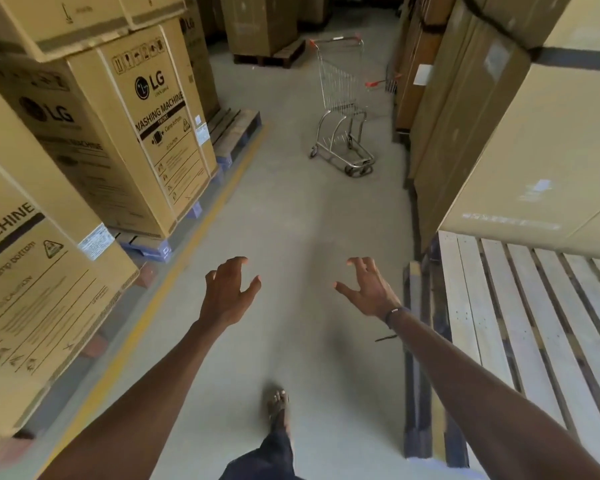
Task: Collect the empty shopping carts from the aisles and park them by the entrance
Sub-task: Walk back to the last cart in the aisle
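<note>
Both arms stretched out ahead over a grey concrete floor (291, 220). Left hand (227, 294) spread, fingers curled like a claw, holding nothing. Right hand (368, 289) the same: spread, fingers bent, empty, with a thin dark band (394, 315) round the wrist. Well apart from both hands, farther down the aisle, an empty wire shopping cart (342, 98) with orange handle ends, standing upright on its wheels, basket bare. Just beyond the cart, to its right, a second orange-tipped handle (378, 83) poking out from behind the boxes, the rest hidden. Left of the cart, across the aisle, tall cardboard cartons (153, 126) printed with LG and WASHING MACHINE, stacked on blue pallets (149, 249). Between those pallets and the cart's side of the aisle, a yellow line (187, 251) painted along the floor. Right of the cart, close beside it, a wall of plain brown boxes (499, 133), one strapped with a dark band. Nearer than the cart on that same right side, a bare wooden pallet (534, 306) of pale slats. Behind the cart, at the far end, more cartons on a dark pallet (274, 55). Nearest of all, well short of the cart, one sandalled foot (278, 403) stepping forward under a dark trouser leg (267, 459).
</note>
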`<state>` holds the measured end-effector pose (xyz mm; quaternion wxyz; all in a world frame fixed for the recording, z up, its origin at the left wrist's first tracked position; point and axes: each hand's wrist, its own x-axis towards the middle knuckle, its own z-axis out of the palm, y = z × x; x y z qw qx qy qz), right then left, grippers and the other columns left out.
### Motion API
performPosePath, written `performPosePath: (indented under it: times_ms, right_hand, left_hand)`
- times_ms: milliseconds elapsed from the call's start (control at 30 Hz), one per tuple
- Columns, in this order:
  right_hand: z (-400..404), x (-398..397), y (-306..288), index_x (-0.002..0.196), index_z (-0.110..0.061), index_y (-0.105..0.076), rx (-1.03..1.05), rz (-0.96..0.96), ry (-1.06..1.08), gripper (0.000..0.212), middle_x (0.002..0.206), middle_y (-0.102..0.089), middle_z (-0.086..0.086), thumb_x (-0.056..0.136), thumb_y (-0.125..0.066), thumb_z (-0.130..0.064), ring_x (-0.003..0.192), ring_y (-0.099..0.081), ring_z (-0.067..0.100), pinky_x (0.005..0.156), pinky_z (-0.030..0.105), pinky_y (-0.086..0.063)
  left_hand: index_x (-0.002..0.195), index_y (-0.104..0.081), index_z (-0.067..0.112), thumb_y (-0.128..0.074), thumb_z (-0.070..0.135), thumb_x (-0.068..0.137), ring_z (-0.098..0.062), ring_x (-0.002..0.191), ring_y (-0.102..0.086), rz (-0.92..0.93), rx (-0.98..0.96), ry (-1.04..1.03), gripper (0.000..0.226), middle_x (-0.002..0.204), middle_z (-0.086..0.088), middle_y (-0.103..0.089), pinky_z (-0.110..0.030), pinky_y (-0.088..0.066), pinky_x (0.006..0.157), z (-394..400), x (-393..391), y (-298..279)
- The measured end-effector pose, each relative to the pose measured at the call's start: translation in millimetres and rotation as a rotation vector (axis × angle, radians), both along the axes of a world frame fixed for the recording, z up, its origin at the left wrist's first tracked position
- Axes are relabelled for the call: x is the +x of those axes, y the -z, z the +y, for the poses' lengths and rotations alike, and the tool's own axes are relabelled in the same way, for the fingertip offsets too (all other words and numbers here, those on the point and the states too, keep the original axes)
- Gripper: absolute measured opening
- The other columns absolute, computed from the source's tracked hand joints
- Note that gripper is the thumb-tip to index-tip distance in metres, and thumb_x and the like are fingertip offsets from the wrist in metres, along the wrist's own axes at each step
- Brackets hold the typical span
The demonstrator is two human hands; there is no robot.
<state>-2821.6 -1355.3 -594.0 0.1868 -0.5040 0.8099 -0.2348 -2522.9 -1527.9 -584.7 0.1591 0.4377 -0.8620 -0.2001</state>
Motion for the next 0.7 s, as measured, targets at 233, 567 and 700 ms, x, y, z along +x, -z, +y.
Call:
performPosePath:
  times_ms: [233,567,700]
  right_hand:
    - [-147,-109,-20,0.147,-0.017,-0.049,-0.044,0.006,0.105,0.071,0.146,-0.046,0.011,0.096,-0.069,-0.062,0.115,-0.063,0.034,0.100,0.045,-0.055]
    - [-329,-280,-10,0.148,-0.014,-0.049,-0.090,-0.004,0.162,0.073,0.145,-0.047,0.012,0.096,-0.069,-0.062,0.120,-0.061,0.034,0.103,0.045,-0.053]
    - [-422,-372,0,0.146,-0.015,-0.050,-0.107,0.014,0.119,0.071,0.145,-0.046,0.012,0.096,-0.068,-0.062,0.120,-0.060,0.035,0.104,0.047,-0.052]
  left_hand:
    - [0.140,-0.050,0.017,-0.043,0.059,0.098,-0.028,0.133,-0.056,0.021,-0.030,0.060,0.060,0.143,-0.006,-0.061,-0.058,-0.032,0.120,-188,-120,-30]
    - [0.137,-0.052,0.018,-0.058,0.046,0.104,-0.028,0.131,-0.057,0.050,-0.021,0.109,0.043,0.139,-0.004,-0.063,-0.053,-0.032,0.118,-381,-311,-19]
    - [0.131,-0.055,0.017,-0.061,0.043,0.104,-0.029,0.127,-0.059,0.055,-0.029,0.059,0.039,0.135,-0.004,-0.065,-0.053,-0.033,0.116,-459,-381,-3]
